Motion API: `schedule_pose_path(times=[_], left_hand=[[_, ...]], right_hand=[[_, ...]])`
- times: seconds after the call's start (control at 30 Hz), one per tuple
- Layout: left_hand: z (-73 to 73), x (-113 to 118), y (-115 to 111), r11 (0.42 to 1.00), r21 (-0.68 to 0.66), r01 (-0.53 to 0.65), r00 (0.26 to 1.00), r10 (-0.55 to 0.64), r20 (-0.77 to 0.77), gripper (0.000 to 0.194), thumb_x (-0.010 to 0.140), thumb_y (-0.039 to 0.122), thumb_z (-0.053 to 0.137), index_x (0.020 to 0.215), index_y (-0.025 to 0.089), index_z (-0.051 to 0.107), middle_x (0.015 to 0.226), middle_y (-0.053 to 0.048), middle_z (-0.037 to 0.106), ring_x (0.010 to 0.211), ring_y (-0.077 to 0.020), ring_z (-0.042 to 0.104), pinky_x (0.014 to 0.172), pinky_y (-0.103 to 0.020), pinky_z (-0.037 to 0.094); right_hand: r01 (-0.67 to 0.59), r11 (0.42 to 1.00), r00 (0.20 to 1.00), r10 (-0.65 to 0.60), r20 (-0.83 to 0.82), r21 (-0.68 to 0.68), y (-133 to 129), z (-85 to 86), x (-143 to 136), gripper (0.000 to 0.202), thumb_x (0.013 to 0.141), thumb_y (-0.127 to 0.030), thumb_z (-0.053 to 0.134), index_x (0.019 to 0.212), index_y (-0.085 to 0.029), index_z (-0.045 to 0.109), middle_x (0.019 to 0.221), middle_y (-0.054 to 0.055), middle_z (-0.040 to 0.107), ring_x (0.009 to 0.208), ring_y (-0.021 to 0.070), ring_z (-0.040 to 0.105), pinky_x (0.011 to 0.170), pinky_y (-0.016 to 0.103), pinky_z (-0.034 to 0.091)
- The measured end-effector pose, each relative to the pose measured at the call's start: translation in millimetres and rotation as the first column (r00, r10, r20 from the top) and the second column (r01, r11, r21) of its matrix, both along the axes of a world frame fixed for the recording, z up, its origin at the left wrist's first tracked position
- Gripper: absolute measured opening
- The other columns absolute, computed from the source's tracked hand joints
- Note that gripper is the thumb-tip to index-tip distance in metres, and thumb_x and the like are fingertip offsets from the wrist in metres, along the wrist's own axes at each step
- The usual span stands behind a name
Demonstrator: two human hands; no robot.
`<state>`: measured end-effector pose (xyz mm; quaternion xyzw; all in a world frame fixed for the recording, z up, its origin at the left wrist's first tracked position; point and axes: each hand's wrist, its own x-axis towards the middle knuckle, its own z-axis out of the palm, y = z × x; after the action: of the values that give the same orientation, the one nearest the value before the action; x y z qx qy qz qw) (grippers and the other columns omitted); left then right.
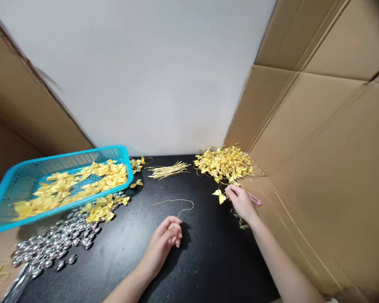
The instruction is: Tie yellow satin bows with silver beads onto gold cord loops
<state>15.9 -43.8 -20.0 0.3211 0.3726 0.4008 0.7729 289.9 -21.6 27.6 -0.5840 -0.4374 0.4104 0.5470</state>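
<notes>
My left hand (167, 239) is half curled above the middle of the black table, its fingers closed on one end of a thin gold cord (192, 205). The rest of that cord curves away over the tabletop. Farther right, my right hand (241, 202) pinches a small yellow ribbon bow (220, 196) by its cord. The bow hangs just left of the fingertips, in front of a heap of yellow bows (225, 163) with cord loops. A pink loop-shaped handle (255, 199) shows behind my right wrist; the rest of it is hidden.
A blue plastic basket (126, 158) with yellow bows stands at the left. Beside it lie silver beads (63, 240) and more loose bows (101, 208). Straight gold cords (169, 170) are bundled at the back. Cord scraps (242, 223) lie near my right forearm. Cardboard walls (328, 139) flank the table.
</notes>
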Motion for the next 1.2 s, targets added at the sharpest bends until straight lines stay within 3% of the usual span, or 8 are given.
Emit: schedule_pose_path(times=[0.2,0.37,0.67,0.8,0.9,1.0,1.07,1.2], left_hand=[[-4.0,-2,1,0.999,0.013,0.035,0.999,-0.035,0.008,0.032,0.073,0.04,0.076,0.089,0.017,0.06,0.067,0.002,0.055,0.057,-0.008,0.045,0.056,-0.021,0.039],[-6.4,-3,3,0.999,0.011,0.048,0.998,-0.048,0.027,0.032,0.075,0.041,0.075,0.09,0.017,0.06,0.067,0.002,0.055,0.059,-0.0083,0.046,0.057,-0.021,0.04],[-8.0,-4,4,0.996,0.026,0.081,0.996,-0.082,0.041,0.033,0.073,0.042,0.077,0.088,0.017,0.06,0.066,0.002,0.056,0.058,-0.0081,0.045,0.056,-0.021,0.039],[-9.3,-4,4,0.994,0.043,0.097,0.995,-0.098,0.028,0.031,0.074,0.04,0.076,0.087,0.017,0.061,0.067,0.002,0.055,0.059,-0.0085,0.046,0.056,-0.021,0.039],[-7.8,-5,5,0.993,0.061,0.106,0.994,-0.105,-0.008,0.029,0.076,0.041,0.074,0.089,0.017,0.061,0.068,0.002,0.054,0.06,-0.0092,0.047,0.057,-0.021,0.04],[6.3,-5,8,0.97,0.192,0.148,0.983,-0.123,-0.134,0.027,0.081,0.042,0.068,0.089,0.017,0.06,0.069,0.002,0.055,0.062,-0.0101,0.048,0.06,-0.023,0.041],[26.5,-2,12,0.917,0.342,0.205,0.962,-0.124,-0.245,0.025,0.084,0.041,0.065,0.088,0.018,0.06,0.07,0.001,0.055,0.063,-0.0111,0.049,0.062,-0.024,0.042],[80.3,15,26,0.71,0.674,0.204,0.899,0.136,-0.416,0.017,0.086,0.032,0.064,0.094,0.019,0.059,0.078,-0.001,0.06,0.069,-0.0127,0.055,0.068,-0.026,0.046]], right_hand=[[0.036,0.999,0.967,-0.036,-0.251,-0.008,33,14.8,29,0.031,0.066,-0.036,0.068,0.055,-0.02,0.044,0.061,-0.002,0.048,0.061,0.0128,0.043,0.06,0.026,0.036],[-0.1,0.994,0.832,0.103,-0.545,0.035,45,24.9,9,0.033,0.071,-0.033,0.057,0.057,-0.022,0.029,0.059,-0.002,0.042,0.058,0.0131,0.045,0.06,0.03,0.043],[-0.184,0.935,0.543,0.354,-0.761,0.304,46,30.0,-43,0.049,0.079,-0.035,0.06,0.059,-0.02,0.018,0.053,-0.009,0.024,0.039,0.0051,0.019,0.049,0.022,0.033],[-0.121,0.914,0.504,0.393,-0.77,0.387,50,41.8,-58,0.056,0.081,-0.047,0.06,0.061,-0.019,0.016,0.048,-0.012,0.014,0.035,0.0034,0.004,0.044,0.019,0.025],[-0.146,0.913,0.519,0.399,-0.756,0.382,52,51.1,-69,0.048,0.087,-0.042,0.055,0.063,-0.02,0.021,0.047,-0.013,0.014,0.035,0.0032,0.0,0.042,0.019,0.021],[-0.216,0.916,0.56,0.399,-0.726,0.337,52,54.7,-84,0.035,0.091,-0.033,0.053,0.067,-0.022,0.031,0.046,-0.014,0.021,0.034,0.0039,0.005,0.042,0.02,0.021],[-0.196,0.931,0.622,0.362,-0.694,0.309,53,53.5,-95,0.033,0.091,-0.036,0.054,0.068,-0.022,0.035,0.047,-0.013,0.026,0.034,0.0043,0.011,0.042,0.02,0.021],[0.026,0.953,0.745,0.182,-0.641,0.301,62,48.2,-114,0.044,0.088,-0.049,0.058,0.066,-0.021,0.033,0.049,-0.01,0.031,0.038,0.0043,0.018,0.043,0.02,0.016]])
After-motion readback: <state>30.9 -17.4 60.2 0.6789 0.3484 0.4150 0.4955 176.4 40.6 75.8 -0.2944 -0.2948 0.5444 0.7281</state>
